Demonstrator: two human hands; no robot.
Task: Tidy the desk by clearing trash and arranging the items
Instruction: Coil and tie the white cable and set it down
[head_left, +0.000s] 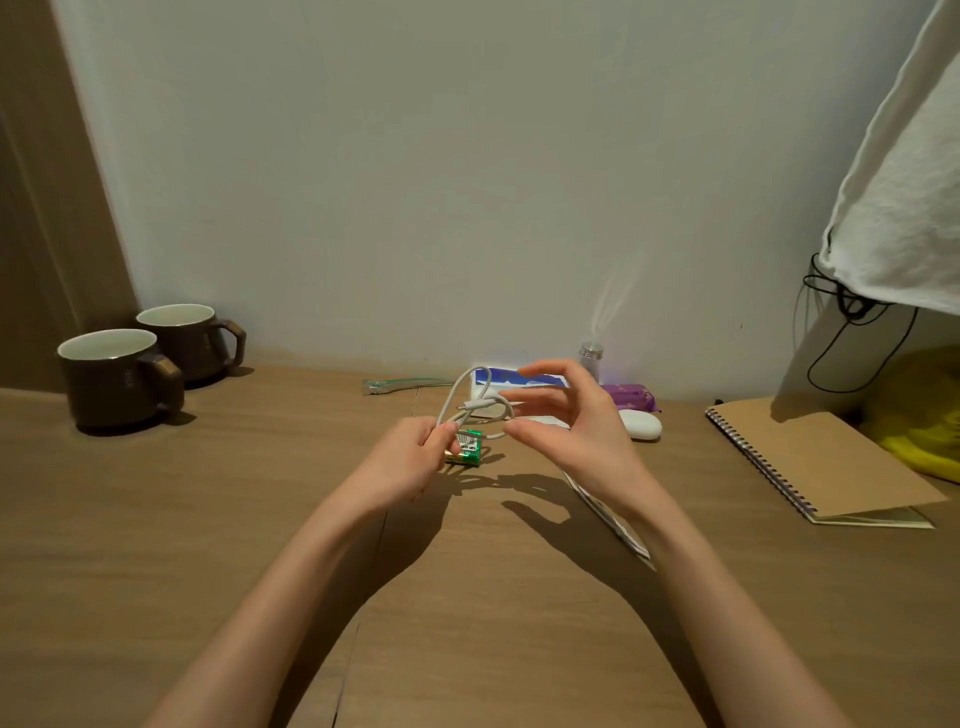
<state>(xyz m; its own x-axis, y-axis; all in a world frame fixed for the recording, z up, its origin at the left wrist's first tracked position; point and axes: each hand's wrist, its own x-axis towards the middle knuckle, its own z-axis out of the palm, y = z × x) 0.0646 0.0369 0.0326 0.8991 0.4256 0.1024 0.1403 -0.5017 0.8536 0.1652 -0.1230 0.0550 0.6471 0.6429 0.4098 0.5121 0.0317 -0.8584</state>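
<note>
Two bare forearms reach over a wooden desk (208, 519). The left hand (410, 462) pinches a looped white cable (470, 389) between curled fingers and thumb, holding it in the air above the desk's middle. The right hand (566, 415) is beside the loop, fingers spread and loosely curved, gripping nothing. Whether its fingertips touch the cable is unclear. Under the left hand lies a green pack (466, 451) with a barcode. The print on it and on a purple wrapper (631, 396) is too blurred to read.
</note>
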